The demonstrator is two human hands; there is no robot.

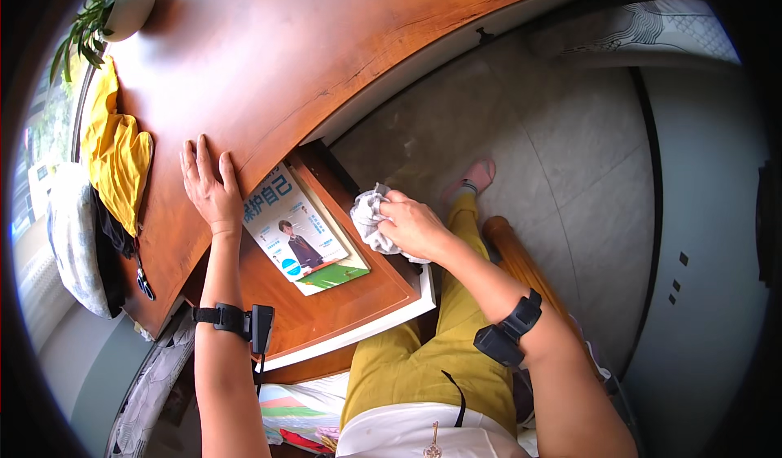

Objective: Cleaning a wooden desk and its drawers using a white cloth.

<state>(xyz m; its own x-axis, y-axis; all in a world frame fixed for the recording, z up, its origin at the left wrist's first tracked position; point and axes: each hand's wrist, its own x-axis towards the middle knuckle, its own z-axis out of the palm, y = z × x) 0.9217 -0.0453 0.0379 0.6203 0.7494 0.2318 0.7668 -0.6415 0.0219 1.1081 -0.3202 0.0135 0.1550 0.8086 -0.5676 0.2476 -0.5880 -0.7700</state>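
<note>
My right hand [410, 222] grips a crumpled grey-white cloth [370, 218] at the right side of an open wooden drawer [342, 311]. Palm down, my left hand [211, 186] rests on the wooden desktop [256, 61] near its edge, fingers spread and holding nothing. Inside the drawer lies a book with an illustrated figure on its cover [287, 226]. Partly beneath it is a second book with a green and cream cover [336, 277]. The desktop overhangs the drawer's back part and hides it.
A yellow cloth [119, 152] and a pale, tie-dye-patterned item [76, 238] lie along the desk's left side. A potted plant [128, 12] stands by the window. Right of my legs is a wooden chair part [519, 250] above the grey tiled floor [586, 171].
</note>
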